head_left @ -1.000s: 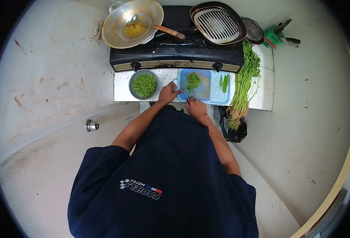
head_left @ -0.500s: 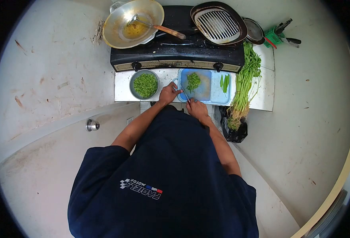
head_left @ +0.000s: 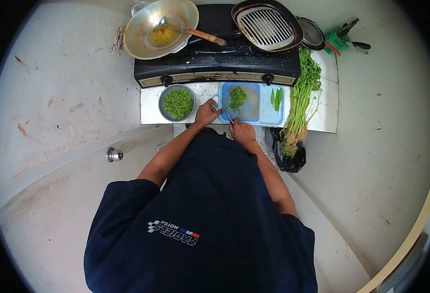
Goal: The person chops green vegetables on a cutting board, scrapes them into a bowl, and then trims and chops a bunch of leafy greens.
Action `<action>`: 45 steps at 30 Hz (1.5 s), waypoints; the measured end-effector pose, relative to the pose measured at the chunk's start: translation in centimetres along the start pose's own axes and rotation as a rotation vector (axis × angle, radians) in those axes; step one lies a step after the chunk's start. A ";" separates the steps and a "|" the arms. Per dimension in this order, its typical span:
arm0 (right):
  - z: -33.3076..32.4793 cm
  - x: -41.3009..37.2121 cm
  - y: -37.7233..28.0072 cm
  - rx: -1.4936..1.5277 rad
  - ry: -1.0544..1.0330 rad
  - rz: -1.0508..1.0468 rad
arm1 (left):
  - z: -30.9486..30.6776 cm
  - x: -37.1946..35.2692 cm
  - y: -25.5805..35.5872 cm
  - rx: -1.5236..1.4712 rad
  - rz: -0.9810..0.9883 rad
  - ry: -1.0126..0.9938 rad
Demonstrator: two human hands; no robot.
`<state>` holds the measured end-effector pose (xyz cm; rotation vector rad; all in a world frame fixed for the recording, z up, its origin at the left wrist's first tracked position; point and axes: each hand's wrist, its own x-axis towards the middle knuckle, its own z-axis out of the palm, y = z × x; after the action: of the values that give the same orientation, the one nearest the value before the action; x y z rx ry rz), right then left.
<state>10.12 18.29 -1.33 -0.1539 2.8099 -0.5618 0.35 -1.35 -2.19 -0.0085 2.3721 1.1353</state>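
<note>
A blue cutting board (head_left: 246, 111) lies on the white counter, with a small heap of chopped greens (head_left: 237, 98) on its left half and a few green pieces (head_left: 276, 99) at its right. My right hand (head_left: 242, 133) is closed around the handle of a knife (head_left: 227, 114), whose blade points up and left over the board. My left hand (head_left: 207, 113) is at the board's left edge by the knife, fingers closed on something I cannot make out. Left of that hand stands a grey bowl (head_left: 161, 108) full of chopped greens (head_left: 178, 103).
Behind the board is a black stove (head_left: 215, 61) bearing a wok (head_left: 136, 34) with a ladle (head_left: 205, 36) and a grill pan (head_left: 293, 24). Leafy stalks with roots (head_left: 300, 102) lie at the right, over a black bag (head_left: 293, 163). A green basket (head_left: 333, 43) holds utensils.
The view has shifted slightly, so the stove and counter sit a little higher. Both hands stay in nearly the same place, with the knife still in my right hand.
</note>
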 end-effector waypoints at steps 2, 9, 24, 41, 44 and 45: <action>0.0 0.0 0.0 0.006 0.010 -0.018 | 0.2 0.1 -0.3 -0.011 0.001 0.000; -0.3 0.2 0.0 -0.003 -0.068 0.060 | 0.1 -0.1 -0.1 -0.013 0.008 0.011; -0.6 -0.3 0.0 -0.001 -0.051 0.024 | 0.6 0.0 -0.8 -0.041 0.011 0.026; -0.4 0.0 0.3 0.003 -0.056 0.062 | 0.3 -0.2 0.1 -0.007 -0.005 0.007; -1.1 -0.2 0.0 0.023 -0.064 0.049 | 0.2 -0.2 0.1 -0.009 0.003 0.007; -1.2 -0.2 -0.1 0.021 -0.074 0.044 | 0.3 -0.2 -0.1 -0.020 0.016 0.009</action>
<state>9.96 18.64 -0.12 -0.1062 2.7281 -0.5635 0.74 -1.25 -2.36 -0.0012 2.3722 1.1693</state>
